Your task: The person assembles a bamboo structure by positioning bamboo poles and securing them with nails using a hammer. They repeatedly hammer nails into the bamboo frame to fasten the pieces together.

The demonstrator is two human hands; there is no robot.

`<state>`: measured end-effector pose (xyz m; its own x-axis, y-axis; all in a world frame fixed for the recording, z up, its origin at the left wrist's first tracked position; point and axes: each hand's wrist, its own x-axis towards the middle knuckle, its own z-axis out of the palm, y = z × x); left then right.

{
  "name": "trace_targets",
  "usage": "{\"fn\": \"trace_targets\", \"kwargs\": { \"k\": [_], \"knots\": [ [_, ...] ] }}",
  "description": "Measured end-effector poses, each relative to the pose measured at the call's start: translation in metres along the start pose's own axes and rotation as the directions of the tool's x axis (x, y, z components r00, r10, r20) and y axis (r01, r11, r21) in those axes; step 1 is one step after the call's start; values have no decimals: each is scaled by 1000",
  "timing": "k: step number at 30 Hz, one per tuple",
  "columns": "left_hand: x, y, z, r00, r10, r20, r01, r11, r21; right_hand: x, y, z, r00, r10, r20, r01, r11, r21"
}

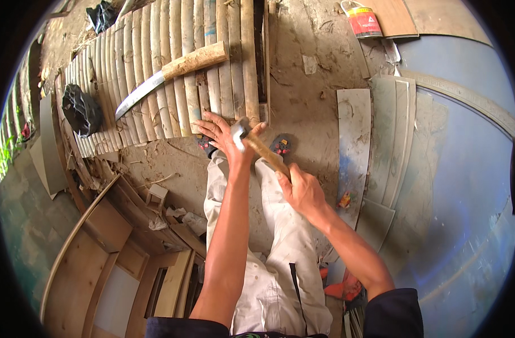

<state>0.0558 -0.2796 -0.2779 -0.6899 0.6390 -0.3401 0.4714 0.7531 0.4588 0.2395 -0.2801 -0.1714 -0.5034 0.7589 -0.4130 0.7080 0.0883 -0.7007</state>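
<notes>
My right hand (303,192) is wrapped round the wooden handle of a hammer (264,151). The hammer's metal head is over my left hand (228,136) and hides part of it. My left hand's fingers spread toward the near edge of a bench of bamboo poles (173,107), with the thumb out to the right. Whether anything lies under that palm is hidden. Farther back on the poles rests a machete (193,62), its pale blade pointing left and its wooden handle to the right.
A black plastic bag (81,110) sits at the bench's left end. Wooden cabinet frames (77,265) stand at lower left. Boards (354,129) and a large bluish panel (454,186) lie on the right. A red and white can (363,22) is at the back, on the dirt floor (302,96).
</notes>
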Motion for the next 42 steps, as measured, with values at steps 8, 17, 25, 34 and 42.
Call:
{"fn": "trace_targets", "kwargs": {
  "k": [8, 17, 25, 34, 42],
  "knots": [
    [1, 5, -6, 998, -56, 39, 54, 997, 53, 6, 0, 4, 995, -87, -38, 84, 993, -82],
    [1, 8, -13, 985, -114, 126, 118, 993, -21, -15, 36, -10, 987, 143, -70, -126, 971, 203],
    [9, 35, -81, 953, 6, 303, 8, 999, -46, -36, 17, 31, 883, 448, -143, -310, 783, 540],
    [114, 97, -38, 561, 821, 105, -827, 551, 110, -15, -1, 74, 860, 471, -196, -234, 706, 669],
    [148, 111, 10, 450, 779, 436, -884, 320, 341, -35, 20, 90, 935, 226, -274, -64, 866, 496]
  ]
}}
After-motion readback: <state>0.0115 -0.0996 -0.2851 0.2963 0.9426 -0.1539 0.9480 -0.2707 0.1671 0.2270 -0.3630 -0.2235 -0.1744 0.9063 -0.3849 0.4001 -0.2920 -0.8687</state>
